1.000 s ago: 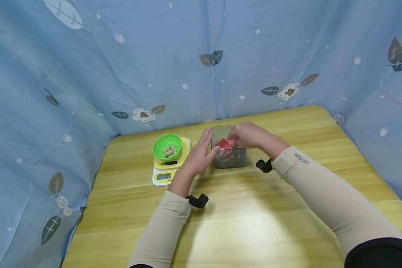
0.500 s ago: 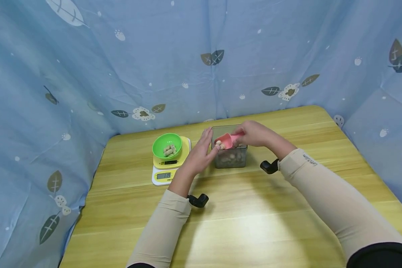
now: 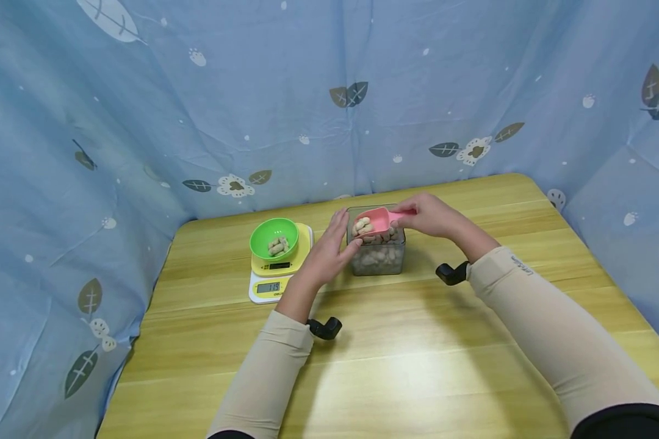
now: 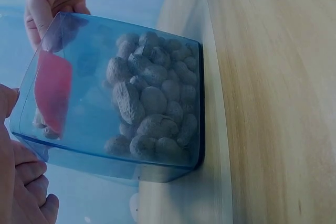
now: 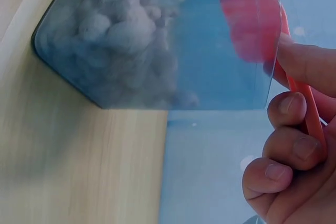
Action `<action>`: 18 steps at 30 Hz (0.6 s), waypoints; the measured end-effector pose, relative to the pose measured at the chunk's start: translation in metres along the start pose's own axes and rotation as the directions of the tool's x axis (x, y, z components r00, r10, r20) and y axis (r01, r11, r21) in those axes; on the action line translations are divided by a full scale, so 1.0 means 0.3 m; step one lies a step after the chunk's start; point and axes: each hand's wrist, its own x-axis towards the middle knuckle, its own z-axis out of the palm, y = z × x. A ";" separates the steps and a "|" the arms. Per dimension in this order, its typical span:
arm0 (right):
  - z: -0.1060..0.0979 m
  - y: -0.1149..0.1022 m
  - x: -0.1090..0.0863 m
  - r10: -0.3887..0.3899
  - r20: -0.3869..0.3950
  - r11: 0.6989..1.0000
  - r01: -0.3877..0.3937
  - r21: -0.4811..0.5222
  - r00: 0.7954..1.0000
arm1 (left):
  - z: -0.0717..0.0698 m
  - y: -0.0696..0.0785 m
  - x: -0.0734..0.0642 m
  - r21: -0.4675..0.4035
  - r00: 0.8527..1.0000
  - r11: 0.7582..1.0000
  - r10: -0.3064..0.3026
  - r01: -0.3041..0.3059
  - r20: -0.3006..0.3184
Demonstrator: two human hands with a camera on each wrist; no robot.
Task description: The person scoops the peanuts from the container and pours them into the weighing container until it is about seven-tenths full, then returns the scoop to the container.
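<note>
My right hand [image 3: 429, 214] grips the handle of a pink scoop [image 3: 382, 219], which holds several unshelled peanuts [image 3: 363, 226] near its lip. The scoop sits at the top of a clear grey plastic container [image 3: 398, 263], above more peanuts [image 4: 152, 98]. In the right wrist view, fingers curl round the handle [image 5: 310, 114] just outside the container wall. My left hand [image 3: 326, 256] rests against the container's left side, fingers straight in the head view, thumb at the near left corner of the rim. The left wrist view shows part of this hand at its left edge.
Left of the container, a green bowl [image 3: 260, 242] with several peanuts stands on a yellow and white kitchen scale [image 3: 256, 281]. Its display shows the digits 119. A blue patterned curtain [image 3: 285, 122] surrounds the back and sides of the wooden table [image 3: 384, 378].
My right hand has lifted the scoop up out of the pile and slightly right, bringing peanuts with it. My left hand has stayed against the container. The scale display is unchanged.
</note>
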 end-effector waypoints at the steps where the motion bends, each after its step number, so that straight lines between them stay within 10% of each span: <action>1: -0.001 0.005 -0.002 0.001 -0.004 1.000 -0.001 0.003 1.000 | 0.000 0.000 0.000 0.000 1.000 1.000 -0.002 0.002 0.000; 18: -0.053 0.003 -0.035 0.075 -0.046 0.991 -0.069 0.111 0.996 | -0.034 -0.007 -0.009 -0.084 0.998 0.995 -0.055 0.054 -0.019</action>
